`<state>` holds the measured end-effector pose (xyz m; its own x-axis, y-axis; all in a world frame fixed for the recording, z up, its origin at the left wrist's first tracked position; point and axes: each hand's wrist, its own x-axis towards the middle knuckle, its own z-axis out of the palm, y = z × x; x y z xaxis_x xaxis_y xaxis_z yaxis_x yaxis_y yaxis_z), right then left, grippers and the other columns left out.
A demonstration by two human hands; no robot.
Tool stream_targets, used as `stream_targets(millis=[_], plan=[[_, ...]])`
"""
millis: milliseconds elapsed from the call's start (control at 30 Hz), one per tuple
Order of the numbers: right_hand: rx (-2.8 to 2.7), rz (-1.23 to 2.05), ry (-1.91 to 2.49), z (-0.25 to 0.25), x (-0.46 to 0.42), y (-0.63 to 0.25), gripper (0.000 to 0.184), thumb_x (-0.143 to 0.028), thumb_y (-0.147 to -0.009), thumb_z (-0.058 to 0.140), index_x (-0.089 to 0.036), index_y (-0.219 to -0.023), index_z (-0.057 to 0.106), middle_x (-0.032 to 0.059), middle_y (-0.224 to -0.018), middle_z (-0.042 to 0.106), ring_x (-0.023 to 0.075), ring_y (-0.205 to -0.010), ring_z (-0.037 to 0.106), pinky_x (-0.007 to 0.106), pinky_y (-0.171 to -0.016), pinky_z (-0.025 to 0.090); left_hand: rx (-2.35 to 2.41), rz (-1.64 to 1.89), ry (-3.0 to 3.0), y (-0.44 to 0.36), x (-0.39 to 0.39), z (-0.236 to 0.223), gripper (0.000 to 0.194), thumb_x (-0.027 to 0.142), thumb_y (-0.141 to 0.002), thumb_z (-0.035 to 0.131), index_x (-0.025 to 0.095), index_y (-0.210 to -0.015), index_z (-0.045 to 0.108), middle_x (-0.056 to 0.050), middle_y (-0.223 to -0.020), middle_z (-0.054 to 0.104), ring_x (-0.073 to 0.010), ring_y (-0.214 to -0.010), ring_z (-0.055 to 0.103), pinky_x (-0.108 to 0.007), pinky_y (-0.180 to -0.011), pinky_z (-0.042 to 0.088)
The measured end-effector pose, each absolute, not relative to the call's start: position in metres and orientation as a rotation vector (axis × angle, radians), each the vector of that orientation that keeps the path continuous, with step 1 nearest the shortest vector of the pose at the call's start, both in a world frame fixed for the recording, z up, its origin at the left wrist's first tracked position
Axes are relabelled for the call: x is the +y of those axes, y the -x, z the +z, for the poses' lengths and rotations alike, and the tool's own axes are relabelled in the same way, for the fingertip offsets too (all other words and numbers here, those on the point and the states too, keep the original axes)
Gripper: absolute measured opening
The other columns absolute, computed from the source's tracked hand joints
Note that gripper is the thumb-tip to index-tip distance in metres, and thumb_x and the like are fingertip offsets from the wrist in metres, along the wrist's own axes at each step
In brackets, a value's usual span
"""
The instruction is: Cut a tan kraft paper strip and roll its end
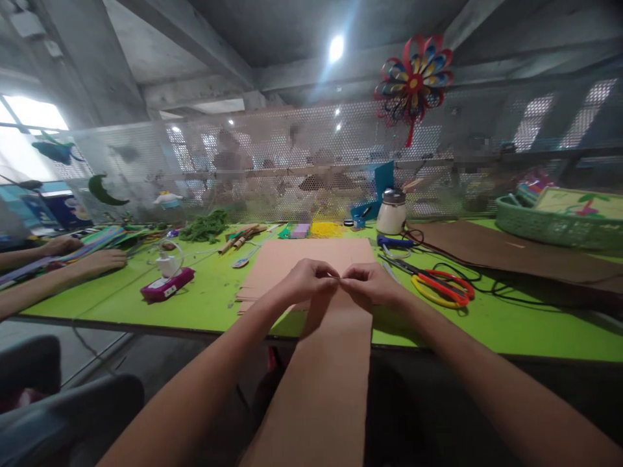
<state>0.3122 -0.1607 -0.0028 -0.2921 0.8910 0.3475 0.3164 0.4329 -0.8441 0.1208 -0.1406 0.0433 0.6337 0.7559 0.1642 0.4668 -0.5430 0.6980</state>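
Observation:
A long tan paper strip (331, 376) runs from the table edge down over my lap. At its far end my left hand (311, 279) and my right hand (370, 282) meet, thumbs and fingertips pinched together on the paper's edge. Beneath and beyond them lies a stack of tan paper sheets (311, 253), its left edges slightly fanned. Right of my right hand are scissors (440, 285) with red and yellow handles and a blue-handled glue gun (396, 242).
On the green table (214, 298) a purple power strip (168, 285) sits left, near a co-worker's hands (104, 259). A white jar (390, 214) stands at the back. Brown sheets (487, 250), black cables and a green basket (559, 227) fill the right. A mesh screen (292, 155) rises behind.

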Motion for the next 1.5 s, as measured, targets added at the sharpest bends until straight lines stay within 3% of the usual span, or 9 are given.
stream_targets(millis=[133, 300, 600, 833, 1000, 1100, 1200, 1300, 1500], plan=[[-1.742, 0.968, 0.994, -0.003, -0.158, -0.313, 0.024, -0.034, -0.067, 0.066, -0.012, -0.075, 0.065, 0.0002, -0.062, 0.057, 0.0094, -0.054, 0.046, 0.021, -0.049, 0.034, 0.961, 0.677, -2.184, -0.118, -0.131, 0.032, 0.026, 0.028, -0.070, 0.059, 0.012, -0.089, 0.068, -0.006, -0.081, 0.068, -0.0161, -0.074, 0.058, -0.024, -0.066, 0.043], [-1.505, 1.335, 0.990, -0.011, -0.155, -0.314, 0.026, -0.032, -0.065, 0.068, -0.016, -0.083, 0.059, -0.0079, -0.048, 0.044, 0.0042, -0.035, 0.030, 0.019, -0.037, 0.022, 0.978, 0.772, -1.979, -0.104, -0.126, 0.021, 0.023, 0.028, -0.068, 0.063, 0.010, -0.083, 0.065, -0.002, -0.070, 0.061, -0.0113, -0.063, 0.052, -0.022, -0.060, 0.041], [-1.403, 1.468, 0.927, -0.010, -0.158, -0.317, 0.027, -0.020, -0.065, 0.065, -0.017, -0.092, 0.061, -0.0108, -0.042, 0.035, 0.0030, -0.032, 0.024, 0.017, -0.034, 0.015, 0.809, 0.795, -1.644, -0.097, -0.123, 0.000, 0.022, 0.023, -0.068, 0.065, 0.013, -0.085, 0.059, 0.004, -0.059, 0.051, -0.0059, -0.046, 0.043, -0.018, -0.046, 0.032], [-1.338, 1.487, 0.943, -0.007, -0.160, -0.317, 0.026, -0.018, -0.063, 0.064, -0.016, -0.088, 0.063, -0.0088, -0.042, 0.040, 0.0035, -0.032, 0.028, 0.017, -0.034, 0.018, 0.775, 0.786, -1.605, -0.093, -0.127, 0.003, 0.017, 0.020, -0.068, 0.062, 0.014, -0.083, 0.056, 0.005, -0.052, 0.047, -0.0068, -0.041, 0.042, -0.019, -0.043, 0.032], [-1.363, 1.440, 0.996, -0.003, -0.164, -0.310, 0.027, -0.020, -0.063, 0.062, -0.013, -0.088, 0.062, -0.0125, -0.033, 0.029, 0.0024, -0.028, 0.019, 0.017, -0.032, 0.010, 0.776, 0.665, -1.766, -0.094, -0.132, 0.017, 0.021, 0.027, -0.070, 0.056, 0.014, -0.086, 0.060, -0.001, -0.063, 0.057, -0.0118, -0.051, 0.050, -0.024, -0.051, 0.038], [-1.368, 1.375, 1.052, -0.005, -0.161, -0.306, 0.027, -0.022, -0.062, 0.061, -0.011, -0.087, 0.063, -0.0118, -0.032, 0.030, 0.0029, -0.027, 0.020, 0.017, -0.031, 0.010, 0.885, 0.626, -2.038, -0.101, -0.129, 0.029, 0.033, 0.039, -0.079, 0.046, 0.012, -0.078, 0.065, -0.003, -0.068, 0.059, -0.0131, -0.062, 0.050, -0.024, -0.059, 0.037], [-1.394, 1.277, 1.043, -0.011, -0.157, -0.306, 0.025, -0.023, -0.062, 0.061, -0.012, -0.084, 0.066, -0.0095, -0.033, 0.034, 0.0041, -0.029, 0.025, 0.019, -0.032, 0.013, 0.993, 0.487, -2.257, -0.111, -0.124, 0.032, 0.046, 0.047, -0.082, 0.039, 0.012, -0.062, 0.060, 0.000, -0.055, 0.049, -0.0112, -0.054, 0.041, -0.023, -0.053, 0.029], [-1.407, 1.180, 1.052, -0.015, -0.154, -0.306, 0.021, -0.024, -0.062, 0.062, -0.013, -0.079, 0.069, -0.0077, -0.035, 0.036, 0.0049, -0.031, 0.028, 0.020, -0.033, 0.015, 1.039, 0.419, -2.354, -0.120, -0.124, 0.028, 0.043, 0.044, -0.083, 0.040, 0.013, -0.057, 0.052, 0.003, -0.051, 0.041, -0.0099, -0.050, 0.035, -0.023, -0.049, 0.024], [-1.402, 1.144, 1.048, -0.014, -0.155, -0.305, 0.022, -0.023, -0.061, 0.060, -0.011, -0.077, 0.068, -0.0071, -0.036, 0.038, 0.0044, -0.031, 0.028, 0.020, -0.034, 0.014, 1.001, 0.438, -2.427, -0.123, -0.132, 0.019, 0.039, 0.038, -0.088, 0.031, 0.013, -0.068, 0.053, -0.001, -0.063, 0.051, -0.0124, -0.059, 0.043, -0.023, -0.055, 0.030]])
